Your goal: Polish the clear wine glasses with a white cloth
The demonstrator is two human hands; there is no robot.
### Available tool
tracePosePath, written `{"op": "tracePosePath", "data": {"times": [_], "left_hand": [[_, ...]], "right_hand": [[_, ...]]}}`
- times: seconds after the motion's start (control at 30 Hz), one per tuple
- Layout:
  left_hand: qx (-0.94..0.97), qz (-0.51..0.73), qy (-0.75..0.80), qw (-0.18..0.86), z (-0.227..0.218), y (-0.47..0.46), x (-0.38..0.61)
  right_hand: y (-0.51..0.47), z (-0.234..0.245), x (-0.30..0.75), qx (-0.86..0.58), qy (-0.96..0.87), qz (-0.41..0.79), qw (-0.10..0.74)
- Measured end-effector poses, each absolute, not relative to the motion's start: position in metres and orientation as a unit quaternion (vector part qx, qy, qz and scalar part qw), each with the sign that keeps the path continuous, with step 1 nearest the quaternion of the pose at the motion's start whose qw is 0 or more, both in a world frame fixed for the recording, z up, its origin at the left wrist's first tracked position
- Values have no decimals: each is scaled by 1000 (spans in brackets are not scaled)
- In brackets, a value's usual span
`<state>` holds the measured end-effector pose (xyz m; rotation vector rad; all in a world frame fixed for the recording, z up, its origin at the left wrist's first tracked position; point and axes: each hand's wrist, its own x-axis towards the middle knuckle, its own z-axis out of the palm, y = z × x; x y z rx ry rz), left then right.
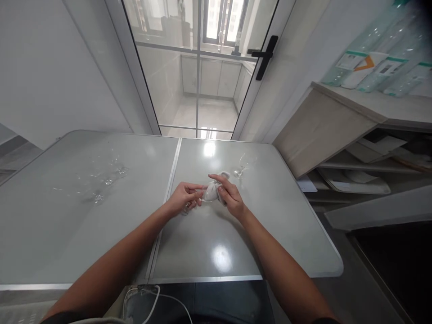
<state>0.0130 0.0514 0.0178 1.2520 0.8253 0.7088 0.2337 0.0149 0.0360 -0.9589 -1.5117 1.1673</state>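
A clear stemmed glass [208,198] lies tilted between my two hands above the table, its bowl to the right and its foot [185,211] low on the left. My left hand [184,197] pinches it around the stem, fingers closed. In my right hand [231,195] is a white cloth [212,191], bunched up and pressed to the bowl; the fingers curl over it, and the index finger reaches leftward. How far the cloth goes inside the bowl cannot be made out. Beyond my right hand stands another stemmed glass [240,172].
Several clear stemmed glasses [108,181] stand on the left half of the pale table [256,243], hard to see against it. A glass door [216,81] is behind the table. On the right, a wooden shelf unit [344,112] carries plastic bottles [374,67]. A white cable [157,299] hangs near the front edge.
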Motion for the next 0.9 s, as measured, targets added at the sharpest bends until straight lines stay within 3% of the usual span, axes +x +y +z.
{"op": "tracePosePath", "data": {"times": [0.07,0.13,0.3,0.4,0.47,0.63,0.7,0.8,0.9], "left_hand": [[539,263,347,721,19,53,12],[575,275,373,674,16,53,12],[787,377,423,245,-2,47,16],[831,361,401,139,-5,43,17],[805,376,415,196,-3,43,18],[607,303,403,615,9,53,14],[547,252,374,706,12,58,11],[549,275,397,682,13,58,11],[668,359,438,482,9,52,13]], "right_hand": [[16,34,234,-398,-614,470,494],[19,32,232,-405,-610,457,505],[31,27,226,-463,-567,475,488],[32,27,226,-462,-517,530,488],[30,30,227,-434,-519,546,493],[24,36,232,-407,-590,495,490],[22,35,233,-398,-614,477,486],[21,31,232,-397,-637,456,479],[24,30,229,-416,-638,439,477]]}}
